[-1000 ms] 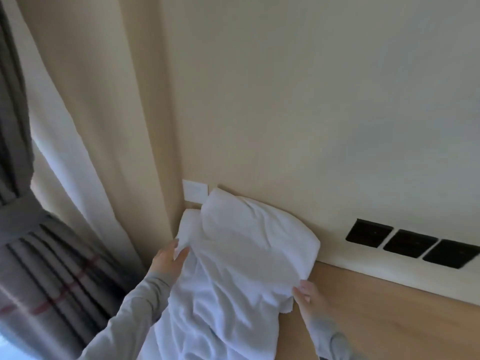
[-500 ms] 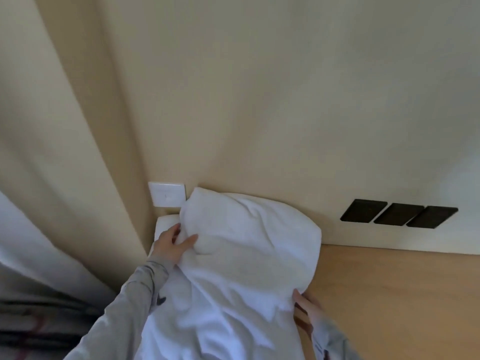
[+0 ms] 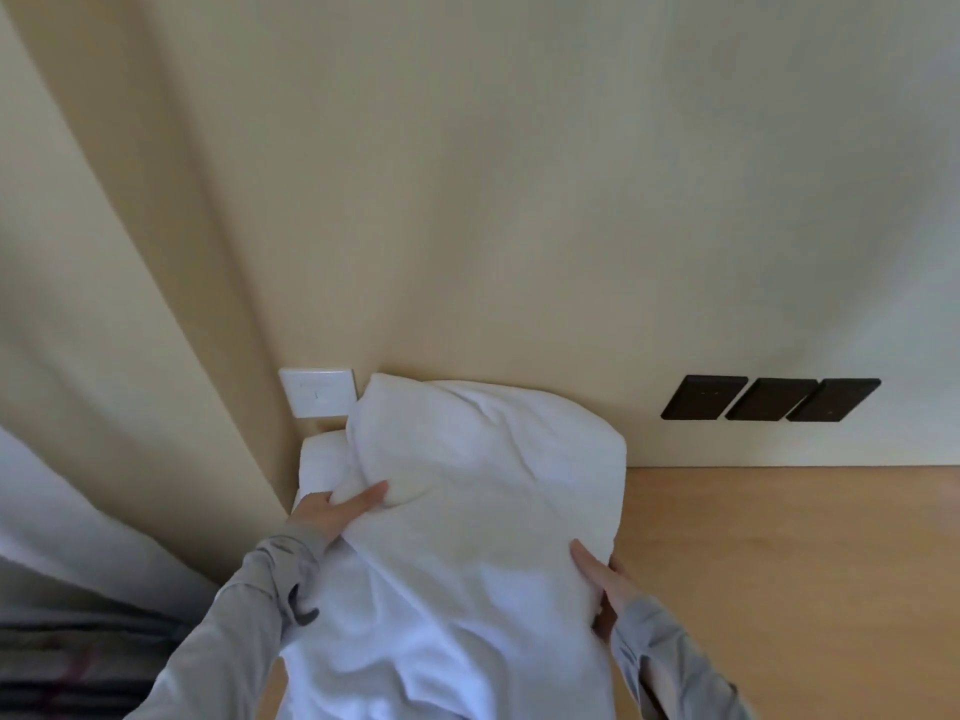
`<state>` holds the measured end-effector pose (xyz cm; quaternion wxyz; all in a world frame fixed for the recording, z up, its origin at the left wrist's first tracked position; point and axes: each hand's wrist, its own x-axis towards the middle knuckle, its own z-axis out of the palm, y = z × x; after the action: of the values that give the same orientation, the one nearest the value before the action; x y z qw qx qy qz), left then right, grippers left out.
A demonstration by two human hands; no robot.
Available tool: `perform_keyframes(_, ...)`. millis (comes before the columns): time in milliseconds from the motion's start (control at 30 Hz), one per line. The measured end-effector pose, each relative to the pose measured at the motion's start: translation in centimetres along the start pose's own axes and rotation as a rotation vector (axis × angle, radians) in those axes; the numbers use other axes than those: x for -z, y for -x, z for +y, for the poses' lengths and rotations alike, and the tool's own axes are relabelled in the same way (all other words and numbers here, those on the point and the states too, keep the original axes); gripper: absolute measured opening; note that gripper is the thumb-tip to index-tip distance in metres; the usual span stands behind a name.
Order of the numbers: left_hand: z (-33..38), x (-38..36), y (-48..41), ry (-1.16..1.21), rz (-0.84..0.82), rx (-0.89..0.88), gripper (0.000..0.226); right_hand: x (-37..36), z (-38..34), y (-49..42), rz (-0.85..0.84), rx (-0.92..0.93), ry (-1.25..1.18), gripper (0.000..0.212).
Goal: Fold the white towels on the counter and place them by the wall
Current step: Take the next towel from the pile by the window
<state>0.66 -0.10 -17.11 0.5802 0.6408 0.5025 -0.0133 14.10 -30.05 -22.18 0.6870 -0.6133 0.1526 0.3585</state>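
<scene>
Pinching the left edge of the white towel [image 3: 483, 485] with the left hand [image 3: 332, 514], thumb on top, fingers tucked beneath. Gripping its right edge with the right hand [image 3: 605, 584], thumb over the cloth, fingers under. Holding it rumpled above the wooden counter [image 3: 779, 563], far end touching the wall [image 3: 519, 200]. Partly covering a folded towel [image 3: 322, 459] in the corner, below a white switch plate [image 3: 318, 392]. Well to the right, three black sockets [image 3: 769, 400]. Against half a second ago: showing more of the right hand, thumb now on top; far end at the wall as before
</scene>
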Motion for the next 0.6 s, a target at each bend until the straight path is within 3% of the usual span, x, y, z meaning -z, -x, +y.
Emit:
perform_keyframes(100, 0.6, 0.2, 1.4, 0.14, -0.102, -0.005, 0.07, 0.0, -0.1, -0.6, 0.031, 0.003, 0.02, 0.036)
perform_keyframes(233, 0.7, 0.2, 3.4, 0.238, -0.195, -0.094, 0.098, -0.4, -0.2, -1.3, 0.086, 0.031, 0.028, 0.041)
perform_keyframes(400, 0.8, 0.6, 5.3, 0.433, -0.174, -0.192, 0.071, -0.2, -1.8, 0.2, 0.06, 0.106, 0.03, 0.05)
perform_keyframes(600, 3.3, 0.9, 8.5, 0.685, -0.113, -0.355, 0.039, -0.6, -8.2, 5.5, -0.178, 0.234, -0.192, 0.049)
